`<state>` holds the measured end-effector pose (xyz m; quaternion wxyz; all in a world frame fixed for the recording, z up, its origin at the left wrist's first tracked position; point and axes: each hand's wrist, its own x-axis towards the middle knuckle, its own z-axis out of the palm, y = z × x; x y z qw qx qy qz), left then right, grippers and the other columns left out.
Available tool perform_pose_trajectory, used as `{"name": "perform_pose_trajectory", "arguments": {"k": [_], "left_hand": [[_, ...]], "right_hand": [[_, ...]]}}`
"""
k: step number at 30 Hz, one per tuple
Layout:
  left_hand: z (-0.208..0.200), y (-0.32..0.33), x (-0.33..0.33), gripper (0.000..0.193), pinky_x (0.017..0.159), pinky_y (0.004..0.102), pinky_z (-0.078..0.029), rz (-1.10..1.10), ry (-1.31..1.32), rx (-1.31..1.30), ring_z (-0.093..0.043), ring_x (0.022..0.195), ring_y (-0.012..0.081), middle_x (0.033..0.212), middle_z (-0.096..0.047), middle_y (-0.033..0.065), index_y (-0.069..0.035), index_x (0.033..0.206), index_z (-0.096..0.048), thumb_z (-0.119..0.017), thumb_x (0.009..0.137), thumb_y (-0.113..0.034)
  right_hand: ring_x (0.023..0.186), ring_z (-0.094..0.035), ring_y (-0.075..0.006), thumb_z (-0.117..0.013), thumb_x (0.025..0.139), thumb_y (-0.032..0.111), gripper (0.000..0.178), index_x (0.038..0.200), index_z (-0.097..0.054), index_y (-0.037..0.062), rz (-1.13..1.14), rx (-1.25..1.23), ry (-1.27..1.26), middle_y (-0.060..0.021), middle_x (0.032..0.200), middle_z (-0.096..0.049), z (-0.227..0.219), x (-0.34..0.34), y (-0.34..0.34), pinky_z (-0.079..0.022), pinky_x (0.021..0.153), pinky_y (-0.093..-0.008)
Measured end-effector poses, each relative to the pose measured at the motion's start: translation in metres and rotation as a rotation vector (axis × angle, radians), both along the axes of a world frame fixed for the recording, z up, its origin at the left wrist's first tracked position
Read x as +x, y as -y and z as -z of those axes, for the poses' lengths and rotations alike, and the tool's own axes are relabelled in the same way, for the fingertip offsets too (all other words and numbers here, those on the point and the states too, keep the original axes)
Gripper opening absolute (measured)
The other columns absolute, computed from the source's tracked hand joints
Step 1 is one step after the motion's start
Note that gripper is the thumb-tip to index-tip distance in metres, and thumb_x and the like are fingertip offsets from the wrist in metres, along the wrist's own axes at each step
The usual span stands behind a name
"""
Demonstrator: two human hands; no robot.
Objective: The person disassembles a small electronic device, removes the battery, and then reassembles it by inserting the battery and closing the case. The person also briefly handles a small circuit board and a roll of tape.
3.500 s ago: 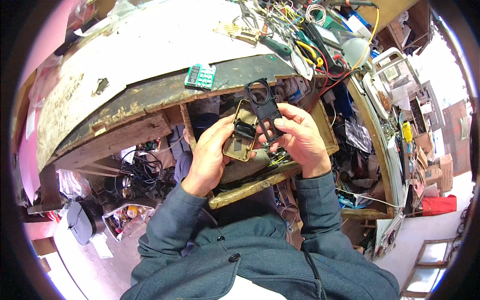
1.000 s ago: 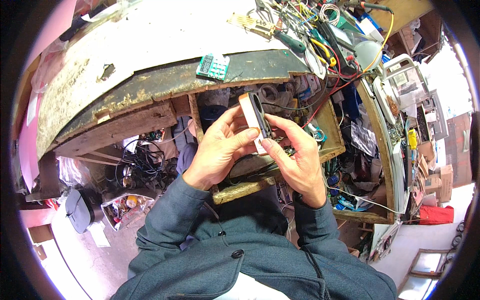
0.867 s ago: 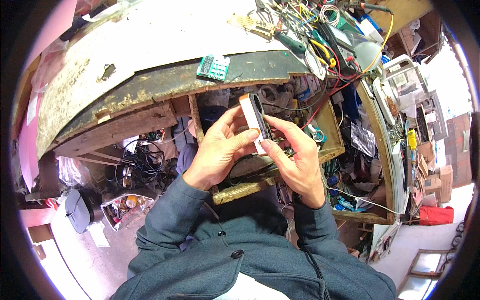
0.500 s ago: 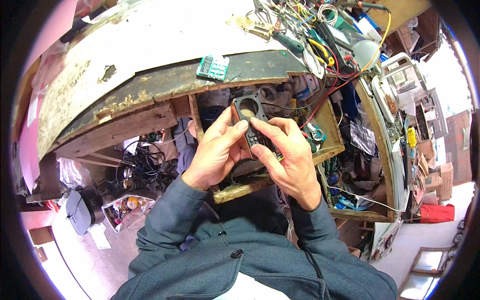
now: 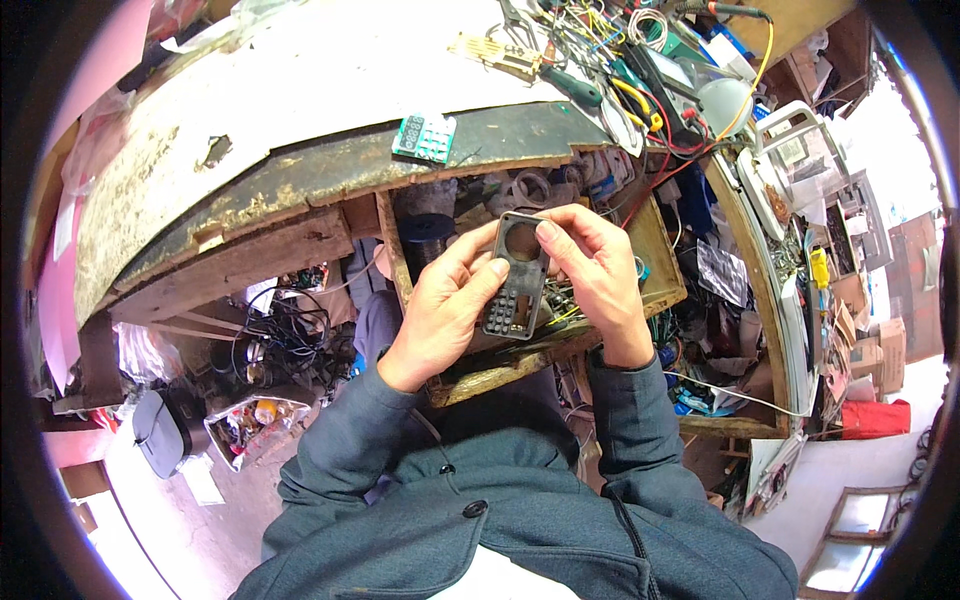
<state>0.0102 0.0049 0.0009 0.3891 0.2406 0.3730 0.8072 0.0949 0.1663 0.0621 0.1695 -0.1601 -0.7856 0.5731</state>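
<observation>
While your left hand (image 5: 445, 312) grasps the dark casing (image 5: 513, 276) by its left side, your right hand (image 5: 600, 282) pinches its upper right edge, over the wooden drawer (image 5: 490, 377).

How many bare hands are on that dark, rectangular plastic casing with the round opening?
2. The left hand holds the dark, rectangular plastic casing by its left edge, and the right hand pinches its upper right edge. No other hand shows.
</observation>
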Motion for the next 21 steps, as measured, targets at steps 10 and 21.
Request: {"name": "perform_pose_trajectory", "arguments": {"k": [10, 21], "left_hand": [[-0.002, 0.001, -0.001, 0.045, 0.099, 0.0271, -0.050, 0.010, -0.095, -0.053, -0.061, 0.115, 0.0117, 0.129, -0.063, 0.0073, 0.001, 0.145, -0.048, -0.057, 0.104, -0.016], [-0.012, -0.004, -0.001, 0.060, 0.079, 0.0329, -0.063, 0.152, 0.065, -0.113, -0.073, 0.090, 0.0230, 0.120, -0.067, 0.0133, 0.000, 0.145, -0.043, -0.072, 0.093, -0.008]], "right_hand": [[0.065, -0.054, -0.0037, -0.070, 0.096, 0.022, 0.018, 0.092, -0.069, 0.0040, 0.007, -0.240, -0.048, 0.0023, 0.078, -0.065, 0.017, -0.002, -0.010, -0.042, 0.058, -0.0205], [0.059, -0.064, -0.0092, -0.064, 0.100, 0.019, 0.018, 0.101, -0.064, 0.0013, 0.206, -0.511, -0.251, -0.0060, 0.084, -0.070, 0.035, -0.008, -0.016, -0.053, 0.051, -0.0237]]}}
